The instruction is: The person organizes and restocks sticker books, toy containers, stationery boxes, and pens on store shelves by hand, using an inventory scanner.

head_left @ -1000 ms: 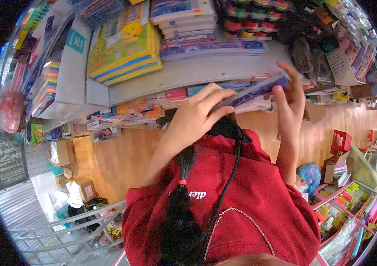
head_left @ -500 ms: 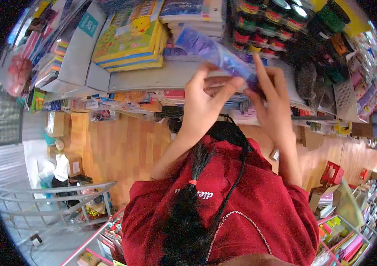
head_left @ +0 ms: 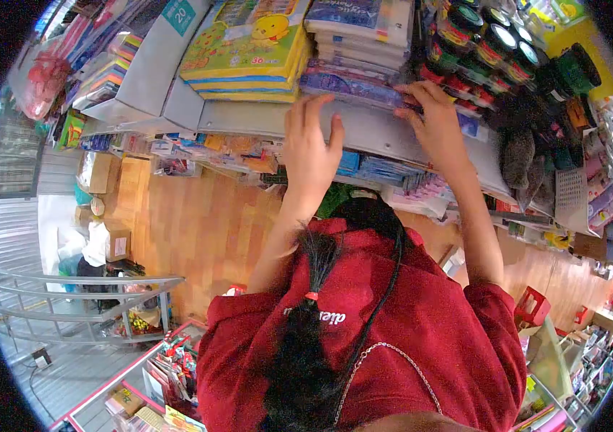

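A flat, shiny purple-and-blue pack (head_left: 360,88) lies lengthwise on the white shelf (head_left: 249,122), in front of the stack of acrylic marker packs (head_left: 360,18). My left hand (head_left: 310,147) is by the pack's left end, fingers raised and thumb apart, holding nothing. At the right end, the bent fingers of my right hand (head_left: 432,126) are at the pack's edge and look to be touching it, without being wrapped round it. What the pack contains cannot be made out.
Yellow boxes with a chick picture (head_left: 245,43) are stacked to the left, beside a white cardboard box (head_left: 144,79). Dark-lidded jars (head_left: 501,39) stand at the right. Blue packs (head_left: 378,167) fill a lower shelf. A metal railing (head_left: 83,309) is at lower left.
The purple-and-blue pack, held tilted between both hands before, now lies on the shelf. My left hand has let go and drawn left; my right hand is at its right end.
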The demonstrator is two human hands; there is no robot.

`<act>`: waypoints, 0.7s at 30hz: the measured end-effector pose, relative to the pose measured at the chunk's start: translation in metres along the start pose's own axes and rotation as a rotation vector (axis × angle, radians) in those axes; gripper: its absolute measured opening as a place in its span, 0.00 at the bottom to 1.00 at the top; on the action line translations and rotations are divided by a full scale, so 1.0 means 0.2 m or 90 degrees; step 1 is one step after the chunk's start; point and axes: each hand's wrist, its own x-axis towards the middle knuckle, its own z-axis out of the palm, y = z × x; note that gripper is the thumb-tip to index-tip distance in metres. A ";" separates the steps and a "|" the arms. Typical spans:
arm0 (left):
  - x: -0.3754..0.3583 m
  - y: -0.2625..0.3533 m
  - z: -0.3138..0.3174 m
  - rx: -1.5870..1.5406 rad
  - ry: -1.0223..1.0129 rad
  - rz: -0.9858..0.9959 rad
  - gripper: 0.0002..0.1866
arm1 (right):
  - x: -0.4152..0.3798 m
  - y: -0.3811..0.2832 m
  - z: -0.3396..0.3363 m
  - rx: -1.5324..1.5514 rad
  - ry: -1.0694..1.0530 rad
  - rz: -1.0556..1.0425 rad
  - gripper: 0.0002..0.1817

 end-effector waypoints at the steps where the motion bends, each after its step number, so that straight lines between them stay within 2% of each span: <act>1: 0.00 0.00 0.01 0.014 0.004 0.021 0.16 | 0.00 0.01 0.01 -0.010 0.002 -0.007 0.18; 5: 0.01 0.01 0.04 0.070 0.003 0.076 0.21 | 0.02 0.02 0.04 -0.025 -0.001 -0.020 0.19; 11: 0.02 -0.04 0.08 0.039 -0.074 0.063 0.25 | 0.04 0.00 0.06 -0.099 0.007 -0.037 0.18; 17: 0.05 -0.04 0.06 0.052 -0.063 0.086 0.22 | 0.03 -0.02 0.08 -0.122 -0.003 0.005 0.19; 21: 0.05 -0.07 -0.02 -0.053 -0.080 0.109 0.21 | 0.02 -0.06 0.07 -0.178 0.012 -0.004 0.20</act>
